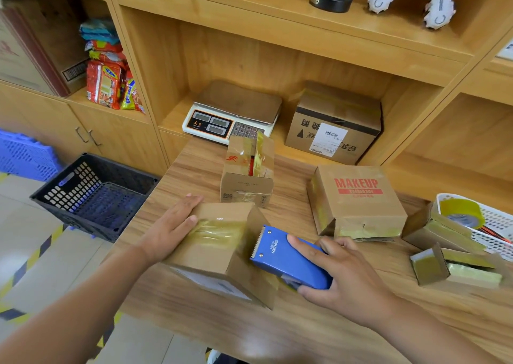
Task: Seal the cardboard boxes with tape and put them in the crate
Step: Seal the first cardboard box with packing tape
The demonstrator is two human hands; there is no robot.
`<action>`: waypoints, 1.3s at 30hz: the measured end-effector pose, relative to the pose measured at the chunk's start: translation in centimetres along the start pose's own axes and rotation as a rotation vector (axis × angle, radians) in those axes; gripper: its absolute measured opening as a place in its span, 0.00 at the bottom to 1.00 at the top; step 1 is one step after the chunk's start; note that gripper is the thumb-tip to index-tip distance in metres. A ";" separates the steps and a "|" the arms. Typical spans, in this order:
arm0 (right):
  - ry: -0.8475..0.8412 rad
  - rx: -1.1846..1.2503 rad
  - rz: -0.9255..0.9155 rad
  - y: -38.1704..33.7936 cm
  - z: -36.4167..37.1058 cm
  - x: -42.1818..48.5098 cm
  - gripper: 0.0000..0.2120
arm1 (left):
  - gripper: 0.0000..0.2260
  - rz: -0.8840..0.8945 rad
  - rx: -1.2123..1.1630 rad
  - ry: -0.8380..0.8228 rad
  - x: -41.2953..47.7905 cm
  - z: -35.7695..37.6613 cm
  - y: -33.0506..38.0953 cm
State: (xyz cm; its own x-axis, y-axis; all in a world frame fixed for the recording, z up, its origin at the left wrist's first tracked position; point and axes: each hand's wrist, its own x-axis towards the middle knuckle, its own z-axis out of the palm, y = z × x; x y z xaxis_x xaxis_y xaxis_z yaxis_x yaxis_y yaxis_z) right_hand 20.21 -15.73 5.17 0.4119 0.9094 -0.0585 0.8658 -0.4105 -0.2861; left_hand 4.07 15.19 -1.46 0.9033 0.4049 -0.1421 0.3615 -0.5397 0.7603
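Observation:
A cardboard box (219, 255) lies on the wooden counter (305, 322) in front of me, old yellowish tape across its top and one flap standing up on its right side. My left hand (173, 223) presses flat on the box's left top. My right hand (338, 272) grips a blue tape dispenser (288, 258) held against the raised flap, index finger stretched along its top. A black slatted crate (94, 194) sits on the floor to the left of the counter, with no box visible in it.
Behind stand a small taped box (247, 172) and a MAKEUP box (358, 200). Two open boxes (449, 250) and a white basket (494, 225) with a tape roll (460, 213) are at right. A scale (230, 114) and another box (333, 125) sit on the shelf.

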 end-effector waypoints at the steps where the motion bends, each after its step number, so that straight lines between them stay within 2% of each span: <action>1: 0.003 -0.008 -0.002 -0.3 -0.2 0.2 0.34 | 0.20 -0.009 -0.039 0.002 0.0 -0.1 -0.4; 3: -0.005 -0.028 0.004 -0.7 -0.6 0.5 0.34 | 0.21 -0.025 -0.104 0.011 0.1 0.0 -0.8; 6: -0.026 -0.032 0.017 -1.0 -1.3 0.7 0.34 | 0.31 -0.024 -0.175 0.030 0.2 1.2 -0.9; 7: -0.032 -0.048 0.018 -1.0 -1.6 0.6 0.34 | 0.32 -0.025 -0.203 0.021 0.2 2.0 -0.8; 11: -0.029 -0.155 0.036 -0.7 -3.6 -0.2 0.34 | 0.25 -0.034 -0.325 -0.006 0.0 5.6 -0.4; 14: -0.125 -0.187 0.041 -0.4 -5.0 -1.0 0.34 | 0.26 -0.043 -0.366 -0.024 0.0 8.5 0.2; 18: -0.188 -0.233 0.052 -0.3 -6.3 -2.1 0.34 | 0.19 -0.063 -0.406 -0.081 -0.3 11.9 1.5; 22: -0.220 -0.241 0.079 -0.6 -6.8 -2.6 0.34 | 0.22 -0.048 -0.443 -0.124 -0.4 11.0 3.8; 25: -0.214 -0.237 0.061 -1.3 -6.6 -1.8 0.34 | 0.30 0.095 -0.550 -0.198 -0.8 7.7 6.9; 28: -0.184 -0.274 0.019 -2.3 -6.4 -0.4 0.34 | 0.41 0.272 -0.252 -0.273 -0.9 5.1 8.7; 31: -0.185 -0.284 -0.008 -3.4 -6.3 1.1 0.35 | 0.45 0.344 0.076 -0.290 -0.6 4.1 8.5; 35: -0.212 -0.271 -0.045 -4.8 -6.2 3.0 0.35 | 0.47 0.254 0.136 -0.328 -0.5 3.2 6.8; 39: -0.213 -0.294 -0.079 -5.6 -6.0 4.2 0.35 | 0.50 0.207 0.042 -0.370 -0.6 2.5 5.3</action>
State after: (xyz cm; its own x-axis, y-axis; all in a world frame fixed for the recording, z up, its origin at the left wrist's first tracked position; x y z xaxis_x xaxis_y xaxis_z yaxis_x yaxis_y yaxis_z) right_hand 18.81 -10.07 12.23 0.2994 0.9199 -0.2534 0.9498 -0.3126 -0.0127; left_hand 6.05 10.25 1.10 0.9771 -0.0027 -0.2129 0.1664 -0.6144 0.7712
